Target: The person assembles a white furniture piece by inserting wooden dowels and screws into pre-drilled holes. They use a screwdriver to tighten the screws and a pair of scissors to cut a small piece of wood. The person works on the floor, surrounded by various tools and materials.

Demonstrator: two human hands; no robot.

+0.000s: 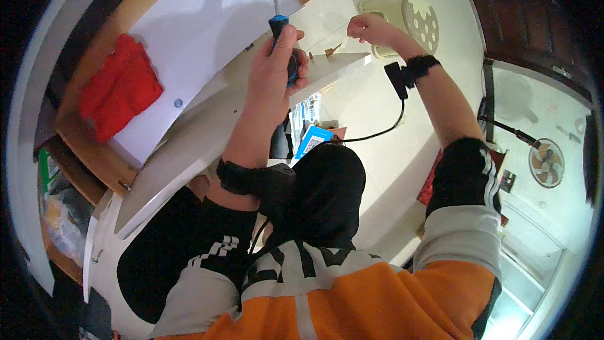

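Observation:
My left hand (pixel 270 63) is wrapped round the black and blue handle of a screwdriver (pixel 276 20), whose thin metal shaft points away from me. Below that hand, a pale board (pixel 207 129) with a white edge lies slanted across my legs. At the board's far right end sits a small brownish piece (pixel 333 50), too small to name. Just beyond it is my right hand (pixel 371 29), raised in front of a cream plastic stool (pixel 402 19). Its fingers are curled together, and whatever they may pinch cannot be made out.
A wood-framed cabinet with a white panel (pixel 207 19) stands on the left, with a red cloth (pixel 119 88) on it. Plastic bags (pixel 66 220) fill a lower compartment. A blue leaflet (pixel 311 141) lies beyond my knees. A fan (pixel 546 162) stands far right.

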